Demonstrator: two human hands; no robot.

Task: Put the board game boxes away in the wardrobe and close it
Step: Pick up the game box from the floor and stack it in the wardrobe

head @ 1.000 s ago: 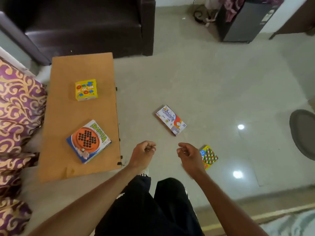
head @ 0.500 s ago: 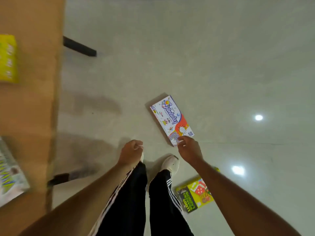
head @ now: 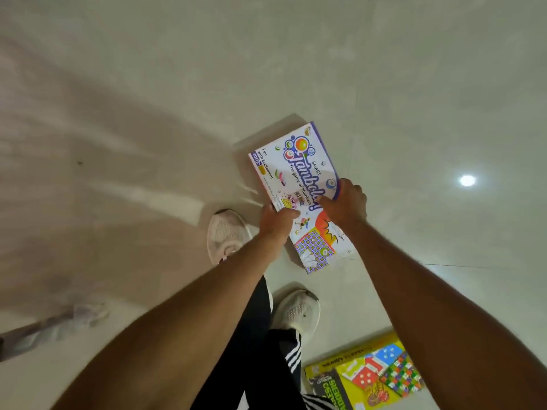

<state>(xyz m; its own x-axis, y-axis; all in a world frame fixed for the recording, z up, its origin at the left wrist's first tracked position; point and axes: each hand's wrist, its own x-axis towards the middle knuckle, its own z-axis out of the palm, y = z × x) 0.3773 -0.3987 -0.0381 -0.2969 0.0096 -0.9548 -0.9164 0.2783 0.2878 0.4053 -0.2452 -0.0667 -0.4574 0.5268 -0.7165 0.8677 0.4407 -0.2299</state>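
On the pale floor (head: 384,84), just ahead of the white shoes (head: 226,235), I record the Tambola game box (head: 296,173) face up. The left hand (head: 278,221) grips its left edge, thumb on the lid. The right hand (head: 347,202) grips the opposite edge, fingers curled over it. Whether the box is lifted, I cannot tell. A yellow multi-game box (head: 364,377) lies apart on the floor.

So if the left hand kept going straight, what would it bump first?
The white game box: the left hand holds its edge and points across the lid, likely toward the right hand beyond.
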